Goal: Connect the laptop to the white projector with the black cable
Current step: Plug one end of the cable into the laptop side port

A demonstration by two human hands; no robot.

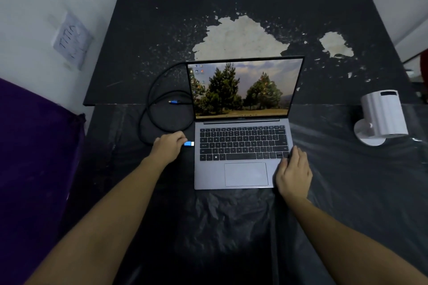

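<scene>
Lying across most of the view is a dark surface (139, 37) whose black coating has flaked away in pale patches (238, 37) behind the laptop, with smaller flecks scattered around them. Its near part is covered by wrinkled black plastic sheeting (231, 227) that catches the light in creases. A pale wall rises behind and to the left, with a sheet of paper (71, 40) bearing handwriting stuck to it (the writing is too blurred to read). Something covered in purple cloth (34, 157) stands against the surface's left edge.

An open grey laptop (240, 176) sits near the middle, its screen lit with a picture of pine trees. The right hand (293, 172) rests flat on the laptop's front right corner, fingers extended, grasping nothing. The left hand (170, 146) has its grip closed on the blue plug (189, 144) of the black cable (148, 104), with the plug's metal tip just beside the laptop's left edge; whether it touches a port cannot be told. The cable loops on the surface left of the screen, and its other blue plug (174, 101) lies loose inside the loop.

Well apart at the right, the white projector (382, 115) stands on its round base on the sheeting.
</scene>
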